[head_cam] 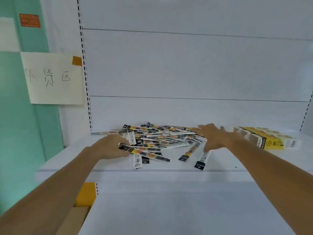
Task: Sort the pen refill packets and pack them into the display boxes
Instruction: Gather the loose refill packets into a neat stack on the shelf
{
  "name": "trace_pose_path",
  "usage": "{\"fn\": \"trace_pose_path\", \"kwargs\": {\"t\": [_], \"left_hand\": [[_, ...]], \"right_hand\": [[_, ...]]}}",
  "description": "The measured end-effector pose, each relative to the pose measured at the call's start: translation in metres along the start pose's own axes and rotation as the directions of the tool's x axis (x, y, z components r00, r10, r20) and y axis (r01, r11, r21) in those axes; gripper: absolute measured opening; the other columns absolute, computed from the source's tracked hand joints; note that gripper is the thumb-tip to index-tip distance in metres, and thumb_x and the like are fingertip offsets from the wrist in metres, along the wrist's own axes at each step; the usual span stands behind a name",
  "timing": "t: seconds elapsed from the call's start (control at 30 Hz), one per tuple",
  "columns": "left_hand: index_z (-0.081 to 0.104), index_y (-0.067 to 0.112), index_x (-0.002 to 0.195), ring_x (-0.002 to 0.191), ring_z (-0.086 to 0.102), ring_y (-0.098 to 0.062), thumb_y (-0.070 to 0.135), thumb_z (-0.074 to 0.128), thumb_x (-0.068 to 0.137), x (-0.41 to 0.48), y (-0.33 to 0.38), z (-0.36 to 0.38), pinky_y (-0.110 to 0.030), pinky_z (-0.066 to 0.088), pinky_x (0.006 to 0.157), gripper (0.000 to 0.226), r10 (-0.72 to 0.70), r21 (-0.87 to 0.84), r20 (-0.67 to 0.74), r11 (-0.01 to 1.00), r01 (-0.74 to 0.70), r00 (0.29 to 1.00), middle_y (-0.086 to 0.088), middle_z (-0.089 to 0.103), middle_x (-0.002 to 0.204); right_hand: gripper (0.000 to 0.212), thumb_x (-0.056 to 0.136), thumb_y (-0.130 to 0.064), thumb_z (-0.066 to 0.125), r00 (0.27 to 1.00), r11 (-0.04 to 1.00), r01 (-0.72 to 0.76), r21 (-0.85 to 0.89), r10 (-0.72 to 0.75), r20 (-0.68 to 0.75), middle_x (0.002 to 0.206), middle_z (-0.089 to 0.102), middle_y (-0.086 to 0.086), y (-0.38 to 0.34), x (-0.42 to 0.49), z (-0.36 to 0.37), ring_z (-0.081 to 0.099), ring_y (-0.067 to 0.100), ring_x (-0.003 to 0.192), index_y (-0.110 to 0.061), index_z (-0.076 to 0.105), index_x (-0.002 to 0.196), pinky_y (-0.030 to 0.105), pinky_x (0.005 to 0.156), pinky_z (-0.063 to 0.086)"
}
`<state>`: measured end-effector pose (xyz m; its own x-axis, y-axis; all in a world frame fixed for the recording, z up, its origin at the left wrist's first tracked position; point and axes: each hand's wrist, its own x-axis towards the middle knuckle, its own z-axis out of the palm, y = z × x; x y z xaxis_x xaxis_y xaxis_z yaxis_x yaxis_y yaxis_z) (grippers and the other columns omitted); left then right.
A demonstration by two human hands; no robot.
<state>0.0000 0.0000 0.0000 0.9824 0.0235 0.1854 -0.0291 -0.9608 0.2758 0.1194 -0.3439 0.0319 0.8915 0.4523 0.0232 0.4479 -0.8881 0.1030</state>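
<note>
A loose pile of pen refill packets [160,136], long and thin with black, white and yellow print, lies on a white shelf [169,163]. My left hand [111,145] grips a few packets at the pile's left end. My right hand [211,136] lies spread with straight fingers over the pile's right end, slightly blurred. Two stray packets [188,154] lie in front of the pile, near the shelf's front edge. A yellow and white display box [264,139] lies on its side at the right of the shelf.
White back panels and slotted uprights [86,82] enclose the shelf. A handwritten paper sign [54,78] is taped to the left side panel. A lower white shelf [169,209] juts out beneath. A yellow object [86,194] and a cardboard box edge [74,219] sit at lower left.
</note>
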Motion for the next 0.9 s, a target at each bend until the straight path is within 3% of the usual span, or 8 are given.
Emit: {"fn": "trace_pose_path", "kwargs": {"t": [0.1,0.17,0.33,0.43,0.53,0.63,0.73,0.9], "left_hand": [[0.058,0.033,0.122,0.115,0.047,-0.017,0.049,0.067,0.079,0.007,-0.003,0.012,-0.031,0.04,0.096,0.046,-0.039,0.052,0.042,0.998,0.037,0.998,0.003,0.052,0.126],[0.057,0.033,0.122,0.112,0.048,-0.016,0.055,0.066,0.076,0.012,-0.003,0.023,-0.03,0.041,0.092,0.052,-0.059,0.007,0.028,0.998,0.059,0.998,0.003,0.053,0.122],[0.061,0.028,0.108,0.098,0.05,-0.011,0.058,0.069,0.071,0.026,0.004,0.039,-0.025,0.041,0.078,0.048,-0.033,-0.089,-0.095,0.996,0.024,0.995,0.009,0.056,0.105],[0.059,0.027,0.11,0.111,0.044,-0.011,0.07,0.06,0.068,0.034,0.009,0.046,-0.028,0.039,0.09,0.06,0.025,0.02,-0.111,1.0,-0.023,0.993,0.01,0.052,0.116],[0.056,0.032,0.121,0.127,0.034,-0.011,0.067,0.058,0.074,0.038,0.019,0.05,-0.03,0.028,0.103,0.059,0.123,0.085,-0.156,0.99,-0.11,0.98,0.009,0.045,0.135],[0.058,0.029,0.122,0.117,0.046,-0.01,0.053,0.056,0.085,0.042,0.034,0.05,-0.025,0.035,0.094,0.045,0.179,0.122,-0.085,0.978,-0.168,0.98,0.009,0.055,0.128],[0.056,0.024,0.119,0.103,0.053,-0.012,0.075,0.036,0.077,0.039,0.046,0.051,-0.026,0.041,0.083,0.069,0.172,0.179,-0.029,0.97,-0.164,0.985,0.008,0.059,0.115],[0.043,0.028,0.136,0.118,0.046,-0.014,0.081,0.008,0.072,0.03,0.056,0.055,-0.032,0.039,0.096,0.09,0.17,0.358,-0.004,0.92,-0.158,0.985,0.006,0.05,0.131]], "right_hand": [[0.098,0.072,-0.063,0.064,0.997,0.994,-0.039,0.107,0.032,0.065,0.157,0.007,-0.01,0.025,0.007,0.032,0.003,0.022,0.144,-0.041,0.004,0.146,0.06,0.112,0.011],[0.095,0.072,-0.068,0.06,0.998,0.978,-0.038,0.204,0.027,0.053,0.156,0.009,-0.013,0.031,0.017,0.047,0.005,0.021,0.144,-0.043,0.005,0.146,0.059,0.112,0.01],[0.085,0.076,-0.066,0.058,0.983,0.949,0.18,0.258,-0.169,-0.067,0.153,0.024,-0.01,0.004,0.045,0.053,0.021,0.019,0.141,-0.039,0.016,0.146,0.053,0.113,0.019],[0.061,0.082,-0.051,0.061,0.958,0.908,0.274,0.318,-0.227,-0.177,0.138,0.046,-0.004,-0.02,0.057,0.056,0.043,0.019,0.126,-0.03,0.041,0.135,0.038,0.103,0.036],[0.037,0.084,-0.051,0.058,0.932,0.934,0.305,0.185,-0.253,-0.259,0.11,0.056,-0.001,-0.039,0.066,0.053,0.053,0.017,0.1,-0.021,0.055,0.106,0.032,0.081,0.044],[0.042,0.081,-0.057,0.058,0.942,0.95,0.27,0.157,-0.227,-0.249,0.101,0.057,0.0,-0.041,0.08,0.051,0.052,0.017,0.09,-0.017,0.055,0.094,0.032,0.072,0.045],[0.046,0.08,-0.058,0.059,0.938,0.953,0.265,0.15,-0.218,-0.269,0.097,0.058,0.002,-0.041,0.088,0.05,0.055,0.018,0.086,-0.014,0.055,0.092,0.03,0.065,0.043],[0.046,0.084,-0.056,0.055,0.935,0.96,0.254,0.12,-0.212,-0.284,0.089,0.059,0.004,-0.043,0.086,0.045,0.057,0.021,0.082,-0.01,0.056,0.089,0.03,0.064,0.044]]}}
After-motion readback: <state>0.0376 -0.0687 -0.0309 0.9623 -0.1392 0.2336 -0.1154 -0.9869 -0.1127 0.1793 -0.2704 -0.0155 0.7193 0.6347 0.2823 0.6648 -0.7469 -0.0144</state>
